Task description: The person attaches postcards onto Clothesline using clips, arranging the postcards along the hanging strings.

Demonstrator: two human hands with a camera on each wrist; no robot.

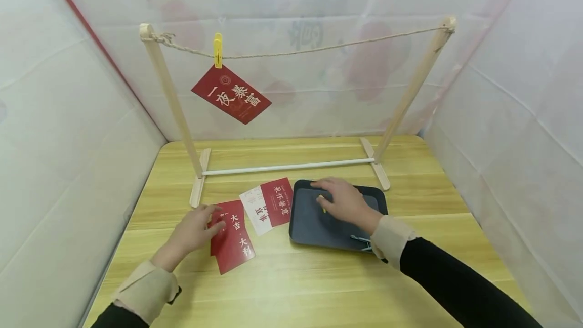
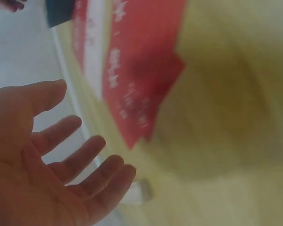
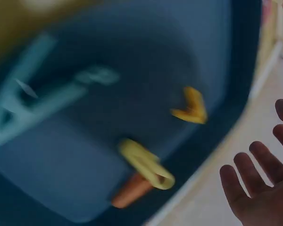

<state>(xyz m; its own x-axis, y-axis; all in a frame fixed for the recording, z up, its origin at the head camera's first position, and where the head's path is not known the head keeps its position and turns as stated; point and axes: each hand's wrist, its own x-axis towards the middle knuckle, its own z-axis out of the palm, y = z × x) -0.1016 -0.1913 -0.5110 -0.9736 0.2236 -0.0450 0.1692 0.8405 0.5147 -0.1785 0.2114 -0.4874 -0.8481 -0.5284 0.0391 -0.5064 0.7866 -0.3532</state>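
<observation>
While left hand (image 1: 195, 228) and right hand (image 1: 345, 201) hang loosely spread and empty, fetching a yellow plastic clothespin (image 3: 196, 106) at right seems underway, needing a pinch.

White sheets (image 1: 54, 176) wall the yellow table (image 1: 319, 287) left, right and far. A red strip (image 1: 76, 9) slants down the far left corner; pink blotches (image 1: 375, 75) show on the far sheet (image 1: 319, 115).

- Desk (image 1: 291, 287) with yellow wood-grain top.
- At the far side, a wooden stand (image 1: 288, 167) on two flat feet (image 1: 380, 176).
- Near the middle, a red card (image 1: 280, 199) overlapping a white card (image 1: 255, 212).
- Left of these, two overlapping red cards (image 1: 231, 244).
- Right of these, a dark tray (image 1: 314, 228).
</observation>
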